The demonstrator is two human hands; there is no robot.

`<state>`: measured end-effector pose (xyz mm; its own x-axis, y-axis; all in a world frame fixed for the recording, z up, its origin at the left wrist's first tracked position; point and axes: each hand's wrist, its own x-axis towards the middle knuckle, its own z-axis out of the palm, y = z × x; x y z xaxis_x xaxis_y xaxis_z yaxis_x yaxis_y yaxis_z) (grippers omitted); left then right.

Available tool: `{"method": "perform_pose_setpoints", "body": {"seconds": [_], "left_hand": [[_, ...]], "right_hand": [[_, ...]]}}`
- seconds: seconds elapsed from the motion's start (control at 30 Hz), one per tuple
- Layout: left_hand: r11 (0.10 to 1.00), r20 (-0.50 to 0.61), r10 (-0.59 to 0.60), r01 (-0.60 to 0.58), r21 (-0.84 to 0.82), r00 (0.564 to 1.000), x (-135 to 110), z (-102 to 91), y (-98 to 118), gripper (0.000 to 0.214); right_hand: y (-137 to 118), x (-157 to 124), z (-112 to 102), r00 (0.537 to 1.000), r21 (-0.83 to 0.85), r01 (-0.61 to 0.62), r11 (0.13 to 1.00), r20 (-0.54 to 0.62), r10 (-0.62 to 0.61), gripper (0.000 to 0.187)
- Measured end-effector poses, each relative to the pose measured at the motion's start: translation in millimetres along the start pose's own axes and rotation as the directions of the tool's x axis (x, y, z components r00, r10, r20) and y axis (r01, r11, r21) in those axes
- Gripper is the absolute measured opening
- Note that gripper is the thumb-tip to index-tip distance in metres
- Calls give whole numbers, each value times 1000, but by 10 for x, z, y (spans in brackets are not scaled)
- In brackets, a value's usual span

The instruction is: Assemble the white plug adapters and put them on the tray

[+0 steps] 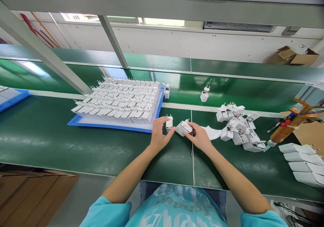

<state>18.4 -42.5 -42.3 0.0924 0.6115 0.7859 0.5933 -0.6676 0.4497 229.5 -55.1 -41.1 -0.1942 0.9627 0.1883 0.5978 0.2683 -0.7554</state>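
My left hand [160, 134] has its thumb and fingers closed about a small white plug charger [169, 122], whose metal pins point up. Just to the right, my right hand [199, 137] grips a second white plug charger [183, 128], tilted over the green bench. The two chargers are close together but apart. A white cloth or paper piece [212, 133] lies beyond my right fingers. To the right sits a loose heap of white charger housings [239, 127], several with open lids and wires showing.
At left, a blue-rimmed tray [113, 127] bears rows of white chargers. Single chargers stand at the back [167, 90] and farther right [204, 94]. An orange dispensing gun [283, 131] with a blue nozzle points at the heap. White housings [305, 166] line the right edge.
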Motion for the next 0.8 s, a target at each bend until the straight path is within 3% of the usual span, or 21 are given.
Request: {"method": "perform_pose_setpoints", "body": {"seconds": [0.07, 0.13, 0.27, 0.4, 0.53, 0.67, 0.8], "left_hand": [[998, -69, -59, 60, 0, 996, 37, -30, -58, 27], [993, -53, -114, 113, -24, 992, 33, -22, -96, 30], [965, 153, -240, 253, -69, 959, -63, 81, -114, 54], [941, 308, -305, 334, -46, 901, -159, 182, -148, 81], [943, 296, -310, 332, -24, 903, -173, 236, -243, 91], [949, 253, -298, 315, -29, 920, -141, 268, -309, 83], [950, 219, -292, 309, -48, 931, -130, 295, -318, 82]], "right_hand": [[-15, 142, 40, 999, -44, -31, 999, -14, 31, 32], [-32, 281, 115, 998, -84, -58, 995, -31, 56, 30], [-68, 429, 320, 996, -107, -80, 991, -33, 77, 33], [-80, 375, 397, 995, -21, -41, 999, 90, 42, 55], [37, 436, 237, 977, 88, -59, 994, 211, 39, 55], [234, 877, 60, 977, 122, -165, 979, 155, 145, 47], [288, 1506, 134, 967, 157, -244, 957, 108, 229, 43]]}}
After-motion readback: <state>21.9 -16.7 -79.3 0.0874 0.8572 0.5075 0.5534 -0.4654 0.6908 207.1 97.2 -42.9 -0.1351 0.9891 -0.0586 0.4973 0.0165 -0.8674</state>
